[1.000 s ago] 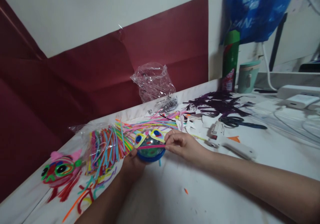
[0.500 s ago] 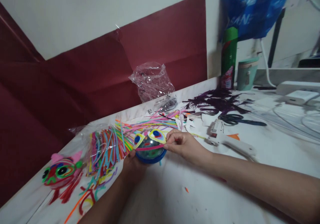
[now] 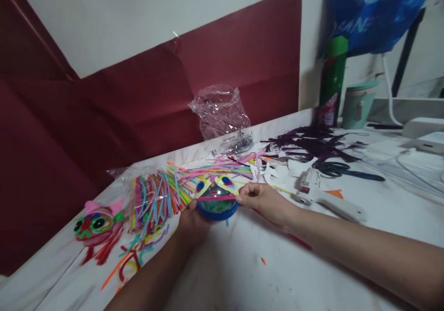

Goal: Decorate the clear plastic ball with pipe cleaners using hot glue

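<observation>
The pink strip (image 3: 217, 198) spans the ball (image 3: 218, 206) crosswise, from our left hand (image 3: 192, 224) to our right hand (image 3: 264, 202); the right's fingers pinch its end; the left's hold we cannot tell.

The glue gun (image 3: 323, 200) lies right of the ball (image 3: 217, 205), before scissors (image 3: 351, 172).

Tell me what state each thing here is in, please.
Clear ball: held, blue base down
Pink strip: straight across the ball
Left hand: closed on the ball
Right hand: pinching the strip
Glue gun: on its side, power unclear
Scissors: lying flat
Cup: upright, lid on
Green can: upright
Pink-eared figure: not held
</observation>
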`<state>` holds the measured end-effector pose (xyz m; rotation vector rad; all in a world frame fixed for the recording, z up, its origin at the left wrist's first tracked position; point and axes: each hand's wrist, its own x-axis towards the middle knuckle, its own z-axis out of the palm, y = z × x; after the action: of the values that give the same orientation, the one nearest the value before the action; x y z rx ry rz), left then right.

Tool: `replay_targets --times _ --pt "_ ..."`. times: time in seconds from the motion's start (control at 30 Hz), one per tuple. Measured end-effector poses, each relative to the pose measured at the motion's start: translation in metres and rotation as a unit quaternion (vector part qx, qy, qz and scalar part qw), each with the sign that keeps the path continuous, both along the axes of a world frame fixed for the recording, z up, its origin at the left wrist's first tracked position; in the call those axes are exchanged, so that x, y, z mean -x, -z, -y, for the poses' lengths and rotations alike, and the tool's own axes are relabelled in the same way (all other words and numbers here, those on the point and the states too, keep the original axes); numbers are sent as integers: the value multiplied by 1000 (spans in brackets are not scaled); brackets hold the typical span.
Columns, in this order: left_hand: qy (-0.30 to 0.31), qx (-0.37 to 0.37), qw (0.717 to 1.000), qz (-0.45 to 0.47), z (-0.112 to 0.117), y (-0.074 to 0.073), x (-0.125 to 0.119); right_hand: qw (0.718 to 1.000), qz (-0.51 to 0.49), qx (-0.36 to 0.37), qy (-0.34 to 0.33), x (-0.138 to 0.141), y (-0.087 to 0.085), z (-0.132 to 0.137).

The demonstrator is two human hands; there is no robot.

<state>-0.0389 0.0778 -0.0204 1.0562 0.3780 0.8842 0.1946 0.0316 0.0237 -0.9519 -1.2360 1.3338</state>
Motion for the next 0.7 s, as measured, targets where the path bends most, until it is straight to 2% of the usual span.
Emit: replay_targets --times 0.2,0.43,0.7 --pt "-43 24 999 17 4 -3 -7 1000 -3 2 -8 -1 -1 0" --pt "-38 8 999 21 3 -8 -10 999 -2 -25 -26 2 -5 6" --pt "-11 -2 1000 23 3 -7 1 998 -19 -35 -42 4 -5 9"
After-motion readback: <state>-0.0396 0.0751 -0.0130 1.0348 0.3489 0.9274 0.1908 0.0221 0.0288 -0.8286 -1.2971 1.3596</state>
